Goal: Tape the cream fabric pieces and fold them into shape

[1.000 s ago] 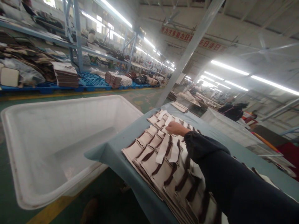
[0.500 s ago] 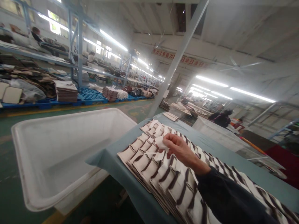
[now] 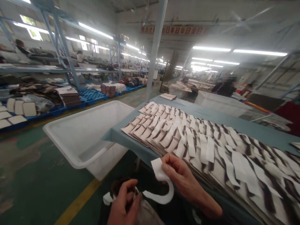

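My right hand (image 3: 184, 179) pinches a white strip (image 3: 162, 197) between thumb and fingers. The strip hangs in a curve, its loose end pointing at my other hand. Low in the view, my left hand (image 3: 126, 203) is closed on the edge of a beige-grey fabric piece (image 3: 148, 214), largely hidden below the fingers. A small white scrap (image 3: 107, 198) shows just left of that hand. Beyond both hands, overlapping rows of cream fabric pieces (image 3: 142, 131) with dark brown edges cover much of the table, many with white strips lying over them.
The table has a blue-green cover (image 3: 187, 104). A large white plastic tub (image 3: 67, 156) stands at its left. Behind are a post (image 3: 154, 50), blue racks, and stacked fabric (image 3: 67, 95) on blue pallets. A person in dark clothing (image 3: 223, 89) is at the back right.
My right hand has drawn back from the fabric rows toward me, bringing a white strip. My left hand and its fabric piece have come into view. The camera has tilted and shifted.
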